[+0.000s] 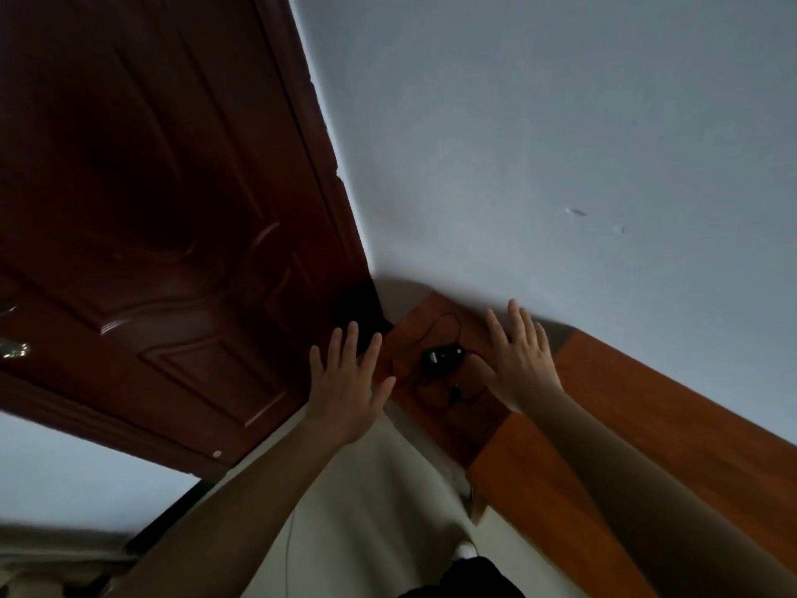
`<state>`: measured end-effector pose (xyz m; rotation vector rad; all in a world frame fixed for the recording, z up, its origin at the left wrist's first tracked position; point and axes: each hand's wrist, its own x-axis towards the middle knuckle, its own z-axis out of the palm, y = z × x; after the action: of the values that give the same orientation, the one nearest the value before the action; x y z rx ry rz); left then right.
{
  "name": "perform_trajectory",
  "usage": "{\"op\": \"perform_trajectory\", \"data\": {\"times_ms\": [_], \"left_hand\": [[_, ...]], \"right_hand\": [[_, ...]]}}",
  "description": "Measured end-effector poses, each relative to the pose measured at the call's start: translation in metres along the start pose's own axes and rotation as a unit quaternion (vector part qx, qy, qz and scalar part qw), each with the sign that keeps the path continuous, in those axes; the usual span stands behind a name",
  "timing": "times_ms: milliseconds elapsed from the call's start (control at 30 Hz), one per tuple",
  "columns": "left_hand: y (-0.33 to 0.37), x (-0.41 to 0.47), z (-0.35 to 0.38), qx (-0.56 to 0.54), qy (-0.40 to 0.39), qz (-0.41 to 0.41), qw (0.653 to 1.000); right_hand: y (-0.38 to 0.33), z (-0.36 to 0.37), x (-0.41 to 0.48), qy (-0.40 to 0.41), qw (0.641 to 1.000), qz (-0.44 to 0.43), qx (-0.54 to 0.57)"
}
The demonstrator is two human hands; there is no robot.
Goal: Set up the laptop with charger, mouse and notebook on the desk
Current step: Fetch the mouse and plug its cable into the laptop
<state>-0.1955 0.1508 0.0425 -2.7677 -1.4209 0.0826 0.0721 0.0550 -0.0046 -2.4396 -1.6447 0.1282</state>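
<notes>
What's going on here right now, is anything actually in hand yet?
Nothing is held yet. A person reaches both arms out toward a wooden desk against the wall. The left hand and right hand are open with fingers spread. Between them a black charger lies on the desk with its cable looped around it. The right hand is nearest it. No laptop, mouse or notebook is visible.

The tabletop (647, 407) looks like orange-brown wood or wood-look laminate, smooth with a soft sheen. The charger (442, 358) on it is black plastic, a bit glossy on top, and its thin cord (435, 325) looks like matt rubbery black. The door (151, 209) is dark reddish wood with a varnished, shiny finish — you can see highlights on the panel edges. The wall (560, 144) is plain matt paint with a few chipped spots. The floor (388, 489) is pale and smooth.
</notes>
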Motion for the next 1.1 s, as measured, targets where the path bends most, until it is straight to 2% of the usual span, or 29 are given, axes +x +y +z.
{"op": "perform_trajectory", "data": {"times_ms": [100,267,467,567,733,933,1000,1100], "left_hand": [[-0.011,0.037,0.003,0.006,-0.036,0.002,0.999],[-0.022,0.099,0.015,0.021,-0.038,0.044,0.998],[-0.018,0.187,0.049,0.049,-0.070,0.154,0.984],[-0.010,0.226,0.068,0.029,-0.091,0.222,0.970],[-0.001,0.272,0.108,-0.053,-0.129,0.309,0.941],[0.007,0.301,0.177,-0.115,-0.172,0.324,0.923],[0.008,0.302,0.201,-0.127,-0.188,0.318,0.921],[0.012,0.299,0.232,-0.147,-0.206,0.295,0.921]], "right_hand": [[-0.003,0.011,0.029,-0.027,0.999,0.028,0.016],[0.001,0.034,0.052,-0.040,0.997,0.050,0.029],[-0.001,0.058,0.064,-0.034,0.977,0.195,0.083],[-0.002,0.069,0.063,-0.040,0.959,0.265,0.095],[-0.017,0.094,0.057,-0.039,0.909,0.390,0.140],[-0.032,0.160,0.074,0.000,0.853,0.468,0.233],[-0.040,0.189,0.079,0.031,0.819,0.510,0.261],[-0.056,0.227,0.082,0.090,0.734,0.589,0.326]]}}
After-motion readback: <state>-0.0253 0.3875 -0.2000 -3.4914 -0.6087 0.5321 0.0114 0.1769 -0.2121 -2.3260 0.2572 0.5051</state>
